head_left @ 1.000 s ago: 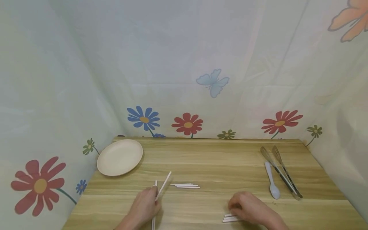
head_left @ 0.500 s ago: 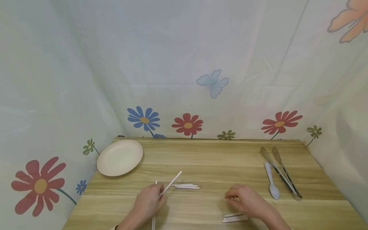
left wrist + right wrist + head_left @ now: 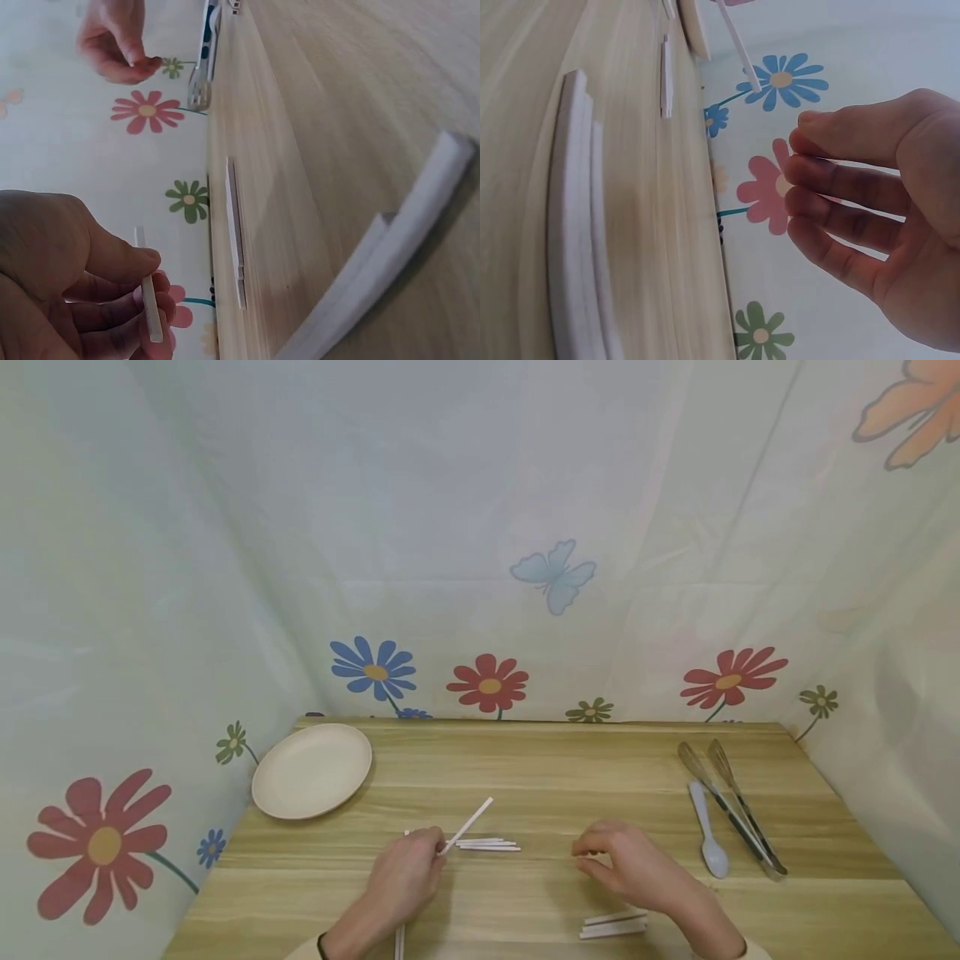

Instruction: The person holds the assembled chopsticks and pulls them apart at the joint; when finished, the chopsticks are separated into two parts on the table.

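My left hand (image 3: 405,872) pinches a thin white stick (image 3: 470,823) between thumb and fingers, raised off the table. In the left wrist view that stick (image 3: 152,315) looks straight and square-ended. Below the hand, more white sticks (image 3: 400,943) lie lengthwise, partly covered by it. A small group of white sticks (image 3: 491,845) lies crosswise between the two hands, farther from me. My right hand (image 3: 630,864) hovers above the table with loosely bent fingers and nothing in them. Nearest to it, a third group of white sticks (image 3: 613,927) lies side by side.
At the back left stands a round cream plate (image 3: 313,772). Metal tongs (image 3: 738,814) and a pale grey spoon (image 3: 708,831) lie on the right of the wooden table (image 3: 540,777). A flower-printed curtain (image 3: 450,527) hangs around the back and sides.
My left hand has moved right and away from me, carrying its stick. My right hand has lifted from the right-hand group of sticks and shifted up and left, leaving them lying there.
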A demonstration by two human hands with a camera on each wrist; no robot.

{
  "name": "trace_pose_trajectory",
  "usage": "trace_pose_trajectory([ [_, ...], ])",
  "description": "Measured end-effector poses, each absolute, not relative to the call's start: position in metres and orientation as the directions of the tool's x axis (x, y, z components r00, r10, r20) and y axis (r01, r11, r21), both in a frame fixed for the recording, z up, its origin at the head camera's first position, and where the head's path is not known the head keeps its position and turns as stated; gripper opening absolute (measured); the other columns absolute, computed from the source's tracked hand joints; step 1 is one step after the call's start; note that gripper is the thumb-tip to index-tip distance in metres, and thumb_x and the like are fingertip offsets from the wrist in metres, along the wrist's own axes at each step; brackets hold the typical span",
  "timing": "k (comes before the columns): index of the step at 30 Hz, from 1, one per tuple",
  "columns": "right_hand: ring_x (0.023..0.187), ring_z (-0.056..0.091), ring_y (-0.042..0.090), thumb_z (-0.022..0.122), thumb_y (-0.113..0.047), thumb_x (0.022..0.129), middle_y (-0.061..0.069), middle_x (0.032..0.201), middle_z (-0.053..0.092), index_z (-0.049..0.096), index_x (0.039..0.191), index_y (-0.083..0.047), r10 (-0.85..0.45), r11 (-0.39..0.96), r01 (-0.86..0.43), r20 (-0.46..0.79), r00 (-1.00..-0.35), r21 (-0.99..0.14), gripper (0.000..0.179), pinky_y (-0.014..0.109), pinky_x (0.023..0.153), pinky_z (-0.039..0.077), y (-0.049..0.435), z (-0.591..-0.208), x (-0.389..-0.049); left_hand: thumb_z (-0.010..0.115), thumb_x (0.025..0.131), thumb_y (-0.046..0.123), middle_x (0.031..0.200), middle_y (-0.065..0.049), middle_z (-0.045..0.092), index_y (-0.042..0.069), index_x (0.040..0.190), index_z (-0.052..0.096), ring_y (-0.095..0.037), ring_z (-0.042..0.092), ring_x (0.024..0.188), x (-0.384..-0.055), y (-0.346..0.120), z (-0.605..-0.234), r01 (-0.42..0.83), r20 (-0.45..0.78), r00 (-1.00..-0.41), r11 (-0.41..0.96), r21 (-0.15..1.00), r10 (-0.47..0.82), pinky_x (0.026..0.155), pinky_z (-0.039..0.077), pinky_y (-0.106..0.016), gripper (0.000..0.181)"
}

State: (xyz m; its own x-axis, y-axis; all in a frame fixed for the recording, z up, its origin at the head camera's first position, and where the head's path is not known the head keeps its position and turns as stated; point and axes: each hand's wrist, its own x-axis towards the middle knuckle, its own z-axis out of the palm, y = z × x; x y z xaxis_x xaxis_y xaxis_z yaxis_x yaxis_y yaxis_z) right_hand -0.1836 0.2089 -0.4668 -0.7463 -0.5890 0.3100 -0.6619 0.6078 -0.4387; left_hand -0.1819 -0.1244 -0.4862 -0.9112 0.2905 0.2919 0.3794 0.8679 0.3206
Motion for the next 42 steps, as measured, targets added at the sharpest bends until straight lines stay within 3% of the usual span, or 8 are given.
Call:
trace_pose_trajectory([
  [4,0.086,0.063,0.004,0.073,-0.014,0.086,-0.010,0.091,0.068,0.073,0.094,-0.019,-0.579,0.601,-0.679,0.355,-0.734,-0.422,0.009,0.025,0.072,0.054,0.204,-0.463,-0.185,0.076,0.079,0.012,0.071,0.007,0.060,0.015,0.081,0.064,-0.009,0.055,0.063,-0.183,-0.121,-0.485,0.400,0.307,-0.901,0.863,0.310,0.307,0.054,0.041,-0.027,0.013],
  [15,0.087,0.063,0.007,0.079,-0.014,0.079,-0.009,0.092,0.069,0.072,0.093,-0.018,-0.568,0.583,-0.759,0.524,-0.635,-0.289,0.016,0.026,0.075,0.054,0.192,-0.458,-0.189,0.078,0.078,0.014,0.072,0.007,0.063,0.013,0.084,0.067,-0.005,0.055,0.061,-0.188,-0.112,-0.478,0.413,0.199,-0.910,0.840,0.352,0.364,0.053,0.041,-0.023,0.012],
  [32,0.090,0.064,0.010,0.081,-0.010,0.074,-0.006,0.094,0.069,0.072,0.095,-0.016,-0.572,0.534,-0.813,0.610,-0.549,-0.231,0.023,0.027,0.079,0.054,0.175,-0.454,-0.195,0.078,0.079,0.014,0.072,0.006,0.063,0.012,0.083,0.068,-0.006,0.056,0.063,-0.190,-0.095,-0.470,0.497,0.242,-0.867,0.800,0.336,0.436,0.058,0.046,-0.021,0.011],
  [42,0.092,0.064,0.012,0.081,-0.013,0.076,-0.003,0.097,0.069,0.072,0.096,-0.013,-0.579,0.491,-0.834,0.620,-0.529,-0.253,0.022,0.029,0.080,0.055,0.168,-0.454,-0.195,0.077,0.079,0.016,0.069,0.010,0.056,0.015,0.081,0.073,-0.003,0.046,0.059,-0.191,-0.083,-0.466,0.537,0.242,-0.842,0.792,0.290,0.482,0.054,0.039,-0.019,0.005],
])
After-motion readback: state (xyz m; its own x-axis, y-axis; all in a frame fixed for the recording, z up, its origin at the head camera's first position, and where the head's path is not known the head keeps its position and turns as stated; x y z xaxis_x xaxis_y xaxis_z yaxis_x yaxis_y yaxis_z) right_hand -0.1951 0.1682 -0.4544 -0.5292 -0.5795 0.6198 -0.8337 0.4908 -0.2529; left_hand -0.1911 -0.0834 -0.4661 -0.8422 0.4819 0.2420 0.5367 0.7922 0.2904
